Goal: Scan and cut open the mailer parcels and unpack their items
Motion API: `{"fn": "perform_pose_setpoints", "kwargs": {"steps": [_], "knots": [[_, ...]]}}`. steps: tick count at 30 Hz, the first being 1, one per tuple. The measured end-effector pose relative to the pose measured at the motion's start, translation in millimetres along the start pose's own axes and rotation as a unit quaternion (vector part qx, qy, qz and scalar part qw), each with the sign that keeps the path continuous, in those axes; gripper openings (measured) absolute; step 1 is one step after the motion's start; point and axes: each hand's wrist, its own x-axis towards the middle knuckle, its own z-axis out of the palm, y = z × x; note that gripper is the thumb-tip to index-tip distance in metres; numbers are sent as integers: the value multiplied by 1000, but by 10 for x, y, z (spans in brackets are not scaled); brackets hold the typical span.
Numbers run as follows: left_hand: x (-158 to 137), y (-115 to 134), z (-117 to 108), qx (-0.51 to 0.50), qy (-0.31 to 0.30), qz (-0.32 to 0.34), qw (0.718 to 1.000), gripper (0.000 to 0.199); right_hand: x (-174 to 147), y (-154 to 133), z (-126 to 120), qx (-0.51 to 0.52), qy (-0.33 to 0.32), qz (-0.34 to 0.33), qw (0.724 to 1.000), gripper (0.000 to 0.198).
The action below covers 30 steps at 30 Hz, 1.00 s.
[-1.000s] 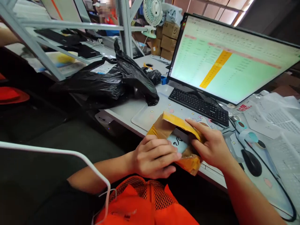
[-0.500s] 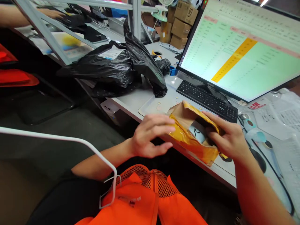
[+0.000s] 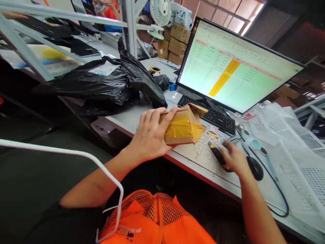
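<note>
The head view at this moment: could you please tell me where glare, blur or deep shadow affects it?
In the head view, the taped box and black plastic bag catch shiny highlights; there too, the right hand looks slightly blurred; in the same head view, the monitor glows brightly, its small text unreadable, and the floor lies in deep shadow.

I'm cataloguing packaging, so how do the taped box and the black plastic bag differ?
The taped box is tan cardboard wrapped in yellow tape, while the black plastic bag is dark, with a white label showing.
The taped box is blocky, with flaps sticking out at one end; the black plastic bag is limp and crumpled.
The taped box is in the left grip; the black plastic bag lies unheld on the desk.
Both look shiny.
</note>
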Motion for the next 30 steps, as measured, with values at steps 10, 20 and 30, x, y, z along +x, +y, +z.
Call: {"fn": "perform_pose_setpoints", "kwargs": {"steps": [10, 20, 30], "knots": [[361, 460, 65, 202, -138, 66, 967, 96, -467, -125, 58, 33, -1, 5, 999, 58], [296, 557, 110, 171, -132, 68, 974, 94, -772, -1246, -494, 140, -17, -144, 979, 54], [280, 567, 144, 197, -123, 79, 969, 87, -1168, -1032, -427, 104, -29, -142, 984, 54]]}}
